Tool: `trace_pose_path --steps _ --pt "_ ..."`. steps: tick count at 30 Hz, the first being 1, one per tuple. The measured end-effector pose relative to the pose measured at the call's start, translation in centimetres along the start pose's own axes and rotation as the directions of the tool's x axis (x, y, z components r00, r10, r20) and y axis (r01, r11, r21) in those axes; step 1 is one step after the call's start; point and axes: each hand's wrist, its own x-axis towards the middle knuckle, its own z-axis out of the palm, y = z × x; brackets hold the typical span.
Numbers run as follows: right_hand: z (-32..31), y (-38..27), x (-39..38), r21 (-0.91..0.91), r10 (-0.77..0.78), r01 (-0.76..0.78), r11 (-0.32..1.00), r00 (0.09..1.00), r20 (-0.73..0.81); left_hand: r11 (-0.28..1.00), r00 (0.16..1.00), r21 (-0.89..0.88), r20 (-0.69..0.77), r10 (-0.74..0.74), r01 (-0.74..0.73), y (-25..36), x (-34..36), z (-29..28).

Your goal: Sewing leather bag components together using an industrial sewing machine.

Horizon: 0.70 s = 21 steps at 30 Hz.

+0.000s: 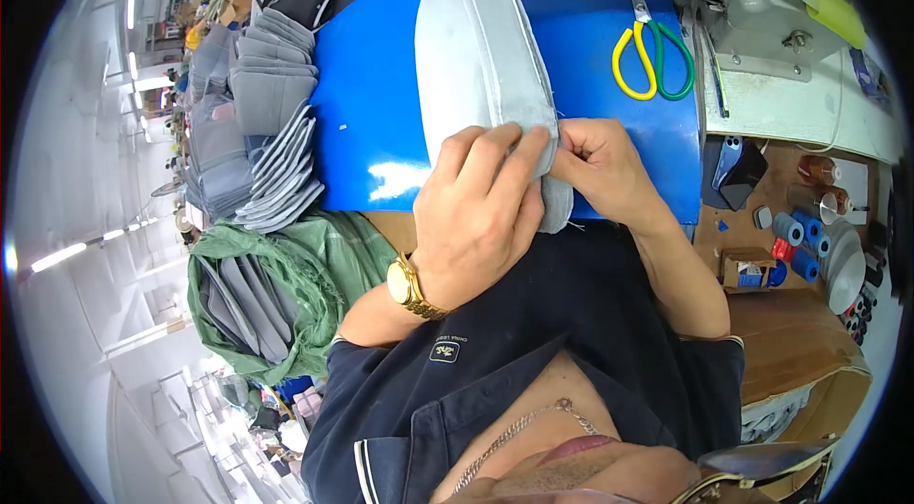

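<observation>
A long light-grey sewn fabric piece (462,38), with a seam along its length, lies across a blue work surface (367,95). Its near end is in both my hands. My left hand (486,199), wearing a gold watch (405,283), lies over that end with its fingers curled onto the cloth. At the right edge, my right hand (606,166) pinches the fabric between thumb and bent fingers. A darker grey flap (555,207) hangs below my fingers, with loose threads. The fingertips of my right hand are partly hidden.
Scissors (641,11) with yellow and green handles lie right of the fabric. A sewing machine (757,28) stands at the far right. Stacked grey fabric pieces (274,90) are on the left, above a green sack (328,266). Thread spools (807,261) and a cardboard box (790,333) sit right.
</observation>
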Motion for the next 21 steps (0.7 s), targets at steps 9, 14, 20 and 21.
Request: trace_pose_path --steps 9,14,20,21 --pt "0.3 1.1 -0.3 0.206 -0.016 0.027 0.978 0.998 -0.055 0.991 0.983 -0.129 -0.181 0.016 -0.040 -0.8 0.8 0.1" --pt "-0.5 0.8 1.5 0.261 -0.059 0.062 0.963 0.998 -0.017 0.985 0.982 -0.167 -0.189 0.009 -0.041 -2.1 2.8 0.3" --pt "-1.2 0.9 4.8 0.180 -0.053 0.057 0.982 0.998 -0.030 0.981 0.980 -0.181 -0.196 0.033 -0.069 -4.6 5.0 0.8" --pt "-1.3 1.0 5.4 0.166 -0.043 0.049 0.985 0.998 -0.042 0.980 0.978 -0.184 -0.204 0.040 -0.078 -5.1 5.3 0.9"
